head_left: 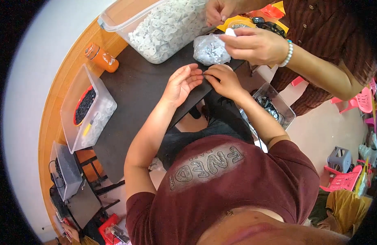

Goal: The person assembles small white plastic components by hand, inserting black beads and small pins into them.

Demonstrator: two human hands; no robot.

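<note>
"Tabletop [133,106], dark and flat: how are the worker's hands placed?"

"The left hand [180,85] is unclenched, fingers loosely curved; the right hand [226,83] bends its fingertips close beside it, but whether they grip anything is too small to tell."

"And the nearest thing?"

"A crinkled, translucent plastic bag [200,52] of silvery slivers [215,51], just beyond the right hand, beside a rigid clear bin [109,27] heaped with thin white pieces [168,26]."

"Which way does it point?"

"The bag bulges roundly, its long axis unclear; its slivers lie at mixed angles."
</note>
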